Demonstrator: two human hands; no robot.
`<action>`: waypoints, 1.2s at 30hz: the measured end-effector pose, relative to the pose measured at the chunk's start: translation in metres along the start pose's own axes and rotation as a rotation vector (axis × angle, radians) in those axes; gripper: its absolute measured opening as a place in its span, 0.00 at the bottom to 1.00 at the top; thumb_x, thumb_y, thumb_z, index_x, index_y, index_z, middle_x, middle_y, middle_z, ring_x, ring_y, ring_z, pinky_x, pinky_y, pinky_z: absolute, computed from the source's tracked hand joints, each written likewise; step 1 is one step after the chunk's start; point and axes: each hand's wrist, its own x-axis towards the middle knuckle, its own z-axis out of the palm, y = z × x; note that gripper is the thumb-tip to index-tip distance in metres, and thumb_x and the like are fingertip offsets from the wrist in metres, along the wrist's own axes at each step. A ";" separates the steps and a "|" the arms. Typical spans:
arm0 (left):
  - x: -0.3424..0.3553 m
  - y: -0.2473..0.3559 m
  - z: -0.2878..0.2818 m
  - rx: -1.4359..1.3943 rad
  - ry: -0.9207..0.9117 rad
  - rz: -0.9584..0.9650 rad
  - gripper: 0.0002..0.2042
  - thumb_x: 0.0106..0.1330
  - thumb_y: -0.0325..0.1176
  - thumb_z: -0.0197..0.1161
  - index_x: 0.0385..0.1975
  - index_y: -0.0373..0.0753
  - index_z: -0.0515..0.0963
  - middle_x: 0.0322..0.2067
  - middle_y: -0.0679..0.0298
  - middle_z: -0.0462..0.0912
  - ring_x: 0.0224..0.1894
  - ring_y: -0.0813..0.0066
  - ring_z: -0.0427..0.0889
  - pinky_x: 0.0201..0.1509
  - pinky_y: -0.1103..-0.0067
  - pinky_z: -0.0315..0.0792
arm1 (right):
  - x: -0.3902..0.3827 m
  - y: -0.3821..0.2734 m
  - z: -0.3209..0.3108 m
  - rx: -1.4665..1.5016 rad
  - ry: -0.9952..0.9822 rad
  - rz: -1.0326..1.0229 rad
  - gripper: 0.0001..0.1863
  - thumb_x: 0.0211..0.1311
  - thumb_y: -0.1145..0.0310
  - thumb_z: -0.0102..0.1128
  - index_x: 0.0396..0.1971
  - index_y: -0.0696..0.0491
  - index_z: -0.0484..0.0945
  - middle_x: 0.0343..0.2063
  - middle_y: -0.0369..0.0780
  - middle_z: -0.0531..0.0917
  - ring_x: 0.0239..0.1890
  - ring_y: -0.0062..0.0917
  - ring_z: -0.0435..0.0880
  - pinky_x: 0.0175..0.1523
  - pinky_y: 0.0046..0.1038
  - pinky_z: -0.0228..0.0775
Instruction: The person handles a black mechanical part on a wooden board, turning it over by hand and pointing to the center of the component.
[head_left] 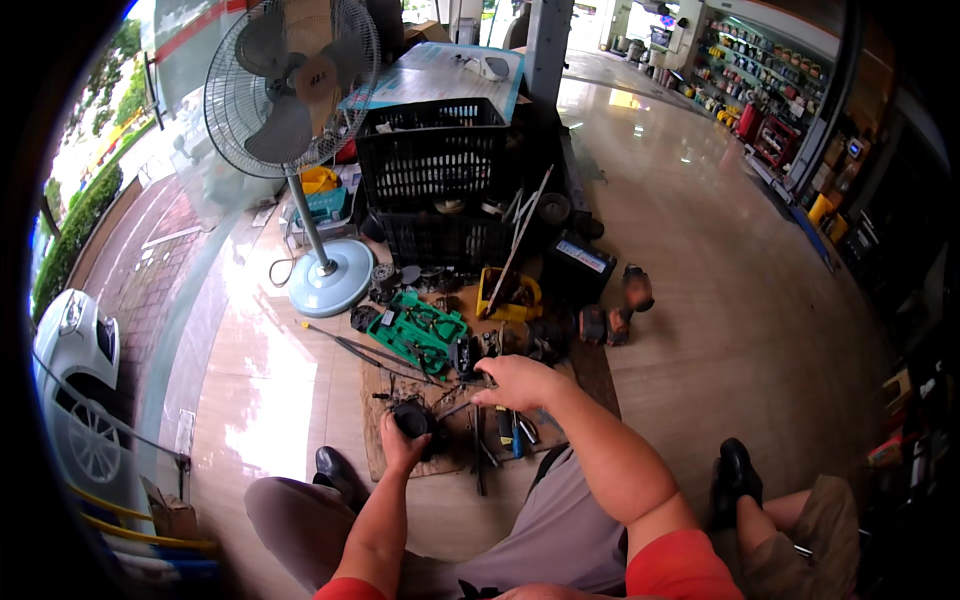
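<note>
My left hand (402, 450) is closed round a round black part with a cup-like top (411, 419), just above a brown board (390, 465). Farther right, my right hand (517, 382) has its thumb and fingers curled toward each other. Something dark shows between them, too small to name. A thin rod (455, 410) runs from near the black part toward that thumb. Below my right hand lie a blue-handled screwdriver (517, 440), a yellow-handled tool (504, 428) and a long dark bar (479, 460). An opened green tool case (417, 332) lies just beyond my hands.
Behind the case stand a yellow bin (522, 305), a black battery (578, 268) and stacked black crates (435, 170). Cordless power tools (605, 325) lie to the right. A fan on a round base (330, 283) stands left. Another person's leg and black shoe (737, 470) are at my right.
</note>
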 end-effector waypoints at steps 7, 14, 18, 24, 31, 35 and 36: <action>0.004 0.007 -0.001 0.051 -0.030 -0.040 0.48 0.41 0.35 0.85 0.63 0.28 0.64 0.66 0.42 0.65 0.69 0.43 0.65 0.74 0.63 0.62 | -0.002 0.000 -0.005 0.014 0.028 0.001 0.32 0.63 0.48 0.67 0.55 0.60 0.75 0.50 0.55 0.83 0.55 0.50 0.81 0.59 0.43 0.74; 0.001 0.011 -0.001 0.077 -0.039 -0.022 0.49 0.41 0.34 0.85 0.64 0.28 0.63 0.68 0.42 0.64 0.71 0.42 0.64 0.75 0.63 0.61 | -0.005 -0.001 -0.007 0.023 0.037 0.014 0.31 0.63 0.49 0.68 0.54 0.60 0.76 0.49 0.55 0.84 0.55 0.50 0.81 0.59 0.44 0.74; 0.006 -0.002 -0.005 0.073 -0.087 0.055 0.49 0.39 0.33 0.86 0.64 0.29 0.64 0.67 0.43 0.65 0.70 0.43 0.65 0.75 0.63 0.62 | -0.005 -0.004 -0.010 0.020 0.005 0.029 0.34 0.64 0.50 0.68 0.61 0.60 0.74 0.53 0.55 0.82 0.58 0.49 0.80 0.63 0.41 0.72; 0.005 -0.013 -0.002 0.021 -0.036 0.093 0.49 0.38 0.32 0.84 0.65 0.30 0.64 0.65 0.45 0.67 0.70 0.45 0.66 0.75 0.63 0.62 | -0.003 -0.003 -0.010 0.022 0.012 0.024 0.33 0.63 0.50 0.68 0.61 0.58 0.75 0.53 0.55 0.82 0.58 0.49 0.80 0.63 0.41 0.72; -0.005 -0.002 0.004 0.018 -0.008 -0.110 0.51 0.41 0.36 0.86 0.68 0.34 0.64 0.71 0.43 0.59 0.70 0.42 0.65 0.75 0.62 0.62 | -0.011 -0.005 -0.015 0.083 0.011 0.064 0.32 0.62 0.53 0.70 0.59 0.59 0.76 0.52 0.55 0.83 0.57 0.48 0.81 0.62 0.39 0.72; -0.006 -0.010 0.004 -0.041 -0.010 -0.132 0.54 0.41 0.37 0.87 0.71 0.36 0.62 0.71 0.44 0.59 0.71 0.44 0.63 0.76 0.62 0.60 | -0.011 -0.004 -0.012 0.064 0.064 0.009 0.29 0.63 0.51 0.68 0.52 0.61 0.77 0.46 0.56 0.84 0.53 0.50 0.82 0.59 0.42 0.74; -0.007 -0.012 0.006 -0.054 -0.006 -0.125 0.54 0.40 0.37 0.87 0.71 0.36 0.62 0.71 0.44 0.59 0.72 0.45 0.63 0.76 0.62 0.60 | -0.011 -0.003 -0.011 0.055 0.090 -0.017 0.28 0.63 0.50 0.67 0.49 0.62 0.77 0.44 0.56 0.85 0.52 0.51 0.82 0.57 0.44 0.74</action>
